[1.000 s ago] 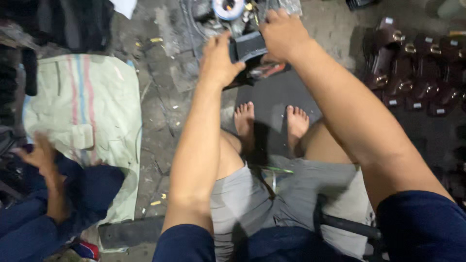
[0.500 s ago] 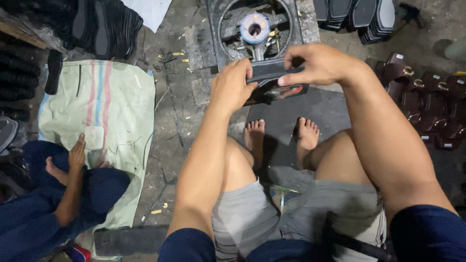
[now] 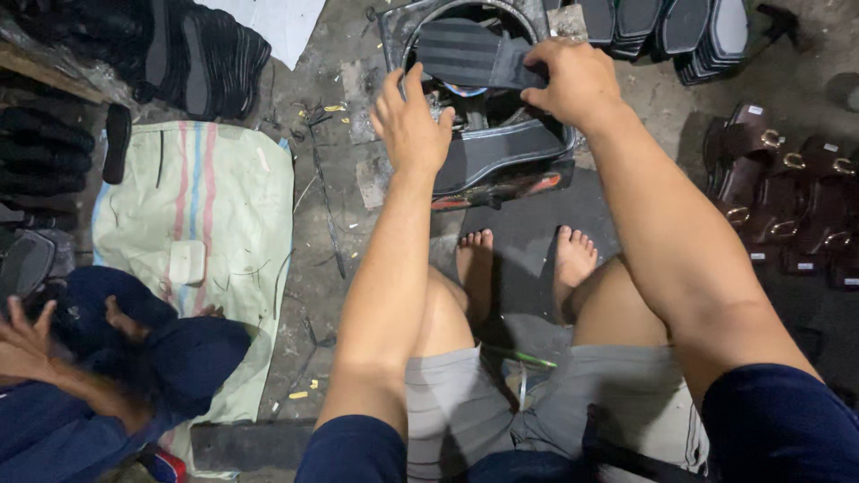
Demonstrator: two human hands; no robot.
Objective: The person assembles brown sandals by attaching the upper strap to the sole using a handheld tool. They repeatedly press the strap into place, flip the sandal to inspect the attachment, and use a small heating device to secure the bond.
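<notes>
I sit on the floor with my bare feet [image 3: 519, 259] in front of me. My right hand [image 3: 573, 80] grips one end of a dark ribbed shoe sole [image 3: 470, 54] and holds it over a round metal machine frame [image 3: 474, 134]. My left hand [image 3: 412, 121] is beside the sole's lower left edge, fingers spread, touching or nearly touching the frame's rim; it holds nothing that I can see. Another dark sole piece [image 3: 501, 152] lies across the frame below.
Stacks of black soles [image 3: 662, 27] stand at the top right and top left [image 3: 179, 54]. Brown sandal straps with buckles [image 3: 787, 197] lie at the right. A striped sack [image 3: 197, 224] covers the floor at left, where another person in blue [image 3: 98, 376] sits.
My view has shifted so the frame sits higher. My right hand has lifted the ribbed sole up over the frame. My left hand has let go and opened.
</notes>
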